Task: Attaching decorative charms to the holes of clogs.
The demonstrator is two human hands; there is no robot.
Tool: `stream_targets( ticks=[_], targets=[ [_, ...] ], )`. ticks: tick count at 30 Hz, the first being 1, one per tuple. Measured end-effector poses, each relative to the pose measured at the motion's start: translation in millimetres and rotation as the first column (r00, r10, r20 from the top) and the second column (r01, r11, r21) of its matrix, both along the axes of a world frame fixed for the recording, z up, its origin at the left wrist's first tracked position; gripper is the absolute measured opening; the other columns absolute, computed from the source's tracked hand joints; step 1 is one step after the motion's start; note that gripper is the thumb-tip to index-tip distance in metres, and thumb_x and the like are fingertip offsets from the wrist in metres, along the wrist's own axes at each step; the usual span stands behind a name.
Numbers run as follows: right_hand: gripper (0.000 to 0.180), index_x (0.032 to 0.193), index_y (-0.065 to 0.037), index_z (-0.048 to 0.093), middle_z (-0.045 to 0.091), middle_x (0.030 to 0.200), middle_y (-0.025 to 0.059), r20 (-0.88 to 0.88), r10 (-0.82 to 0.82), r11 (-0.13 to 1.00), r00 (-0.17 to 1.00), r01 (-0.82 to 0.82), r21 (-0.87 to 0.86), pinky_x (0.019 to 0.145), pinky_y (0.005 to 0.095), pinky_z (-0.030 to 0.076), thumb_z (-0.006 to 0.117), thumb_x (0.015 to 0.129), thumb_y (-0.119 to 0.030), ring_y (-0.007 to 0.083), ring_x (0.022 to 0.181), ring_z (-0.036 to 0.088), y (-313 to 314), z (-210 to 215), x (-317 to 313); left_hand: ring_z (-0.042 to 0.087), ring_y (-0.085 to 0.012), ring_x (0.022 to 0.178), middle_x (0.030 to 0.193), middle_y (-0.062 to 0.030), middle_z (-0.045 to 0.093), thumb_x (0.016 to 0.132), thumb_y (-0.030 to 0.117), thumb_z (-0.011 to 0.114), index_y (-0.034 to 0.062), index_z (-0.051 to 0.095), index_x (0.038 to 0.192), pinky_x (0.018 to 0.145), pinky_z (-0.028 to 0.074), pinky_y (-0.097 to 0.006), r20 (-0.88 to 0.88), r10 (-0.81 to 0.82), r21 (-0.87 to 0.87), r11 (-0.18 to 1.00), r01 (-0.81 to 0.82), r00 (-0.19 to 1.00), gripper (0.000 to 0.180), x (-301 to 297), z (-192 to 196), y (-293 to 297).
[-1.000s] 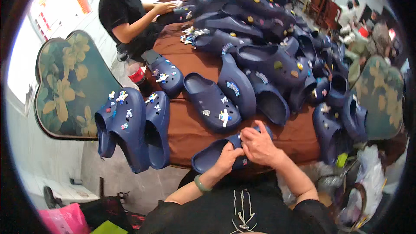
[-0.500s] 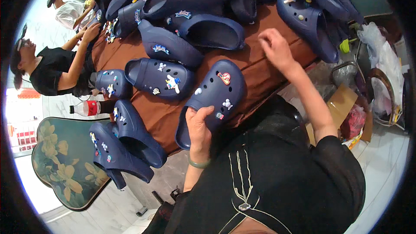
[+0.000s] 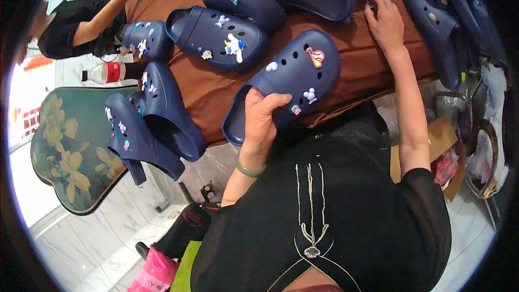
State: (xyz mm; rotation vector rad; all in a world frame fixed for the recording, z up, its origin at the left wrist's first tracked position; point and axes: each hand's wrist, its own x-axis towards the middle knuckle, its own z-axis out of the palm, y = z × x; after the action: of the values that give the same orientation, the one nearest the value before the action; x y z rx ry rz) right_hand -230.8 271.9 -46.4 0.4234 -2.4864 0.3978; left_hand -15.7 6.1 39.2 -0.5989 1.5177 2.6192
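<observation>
Left hand (image 3: 263, 118) grips a navy clog (image 3: 286, 84); right hand (image 3: 386, 21) reaches flat onto the brown table (image 3: 216, 89).

On the brown table (image 3: 216, 84) at least 9 navy clogs – 1 (image 3: 292, 84) at center carrying 4 charms, 2 hanging off the edge at 9 o'clock (image 3: 154, 124). 1 plastic bottle (image 3: 105, 73) – 1 flowered chair back (image 3: 70, 148). 2 people.

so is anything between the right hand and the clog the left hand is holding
Nothing visible: only bare brown tablecloth separates the right hand from the navy clog gripped by the left hand.
</observation>
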Motion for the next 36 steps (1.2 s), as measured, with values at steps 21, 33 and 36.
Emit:
stream_targets(
  ticks=[21, 33, 36],
  targets=[
    [0.011, 0.089, -0.012, 0.067, 0.060, 0.101, 0.0021, 0.227, 0.556, 0.778, 0.799, -0.405, -0.480, 0.095, 0.0398, 0.033, 0.069, 0.080, -0.018, 0.0239, 0.106, 0.050, -124, 79, 108, 0.062, -0.0185, 0.097, 0.106, -0.0082, 0.063, 0.072, -0.006, 0.057, -0.0027, 0.054, 0.117, 0.089, 0.050, -0.032, -0.105, -0.001, 0.061, 0.998, 0.008, 0.994, 0.045, 1, -9, -3],
    [0.016, 0.094, -0.008, 0.065, 0.061, 0.098, 0.0028, 0.085, 0.613, 0.786, 0.786, -0.617, 0.037, 0.102, 0.0504, 0.028, 0.069, 0.078, -0.010, 0.0243, 0.109, 0.052, -120, 102, 122, 0.060, -0.0144, 0.096, 0.108, -0.0050, 0.060, 0.073, -0.006, 0.059, 0.0010, 0.053, 0.120, 0.086, 0.050, -0.029, -0.085, -0.025, 0.177, 0.983, 0.040, 0.996, 0.048, 7, -11, -2],
    [0.013, 0.094, -0.006, 0.065, 0.060, 0.102, 0.0042, 0.141, 0.630, 0.766, 0.763, -0.641, 0.049, 0.105, 0.0530, 0.026, 0.065, 0.082, -0.008, 0.0253, 0.113, 0.052, -121, 102, 120, 0.058, -0.0151, 0.099, 0.110, -0.0056, 0.059, 0.072, -0.005, 0.058, 0.0007, 0.051, 0.122, 0.088, 0.049, -0.030, -0.092, -0.047, 0.187, 0.980, 0.063, 0.995, 0.051, 5, -11, -4]
  ],
)
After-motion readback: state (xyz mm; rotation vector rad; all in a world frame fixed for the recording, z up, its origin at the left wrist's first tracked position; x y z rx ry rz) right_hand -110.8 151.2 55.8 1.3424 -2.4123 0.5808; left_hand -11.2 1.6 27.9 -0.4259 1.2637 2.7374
